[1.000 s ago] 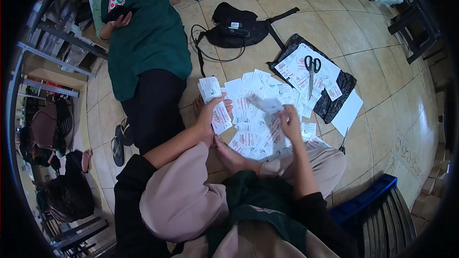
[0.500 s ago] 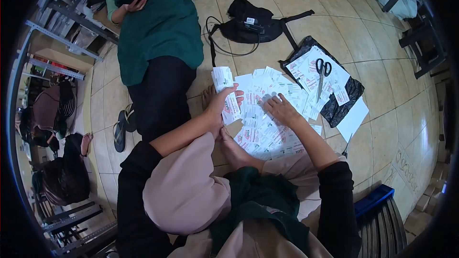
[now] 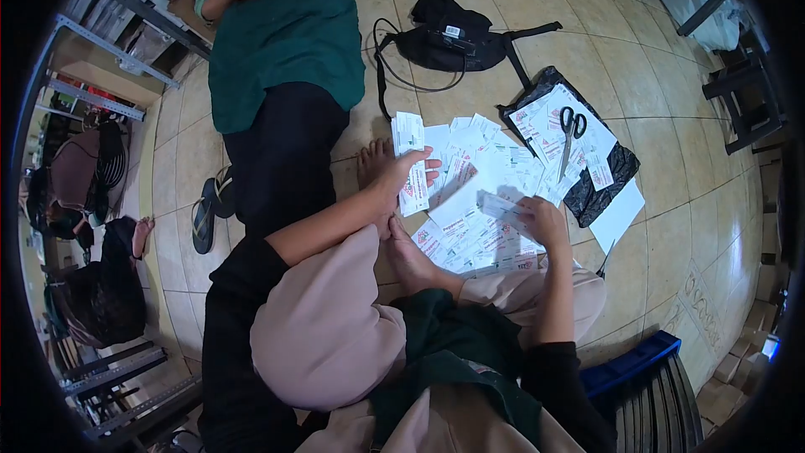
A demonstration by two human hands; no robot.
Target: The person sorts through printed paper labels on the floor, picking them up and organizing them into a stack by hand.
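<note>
My left hand [image 3: 402, 174] grips a bundle of printed paper slips [image 3: 408, 132] with red and green lettering, held upright at the left side of the loose paper. In my right hand [image 3: 545, 222] is a blurred paper slip [image 3: 501, 205], pinched at its right end just above the spread. Many overlapping printed slips [image 3: 470, 245] cover the floor before my bare foot. Black-handled scissors [image 3: 570, 138] rest on a stack of printed sheets [image 3: 545, 117], which lies on a black plastic bag [image 3: 627, 169].
A black waist bag [image 3: 453, 38] with a cable lies beyond the papers. Another person in a green apron [image 3: 293, 42] sits at the left, holding a dark device. Sandals [image 3: 204, 222] lie beside that person. A blue-edged slatted rack [image 3: 654, 377] stands at lower right.
My right hand has drawn back toward me and right, lifting a slip from the spread; a paper beneath shows raised or tilted. My left hand still holds its bundle.
</note>
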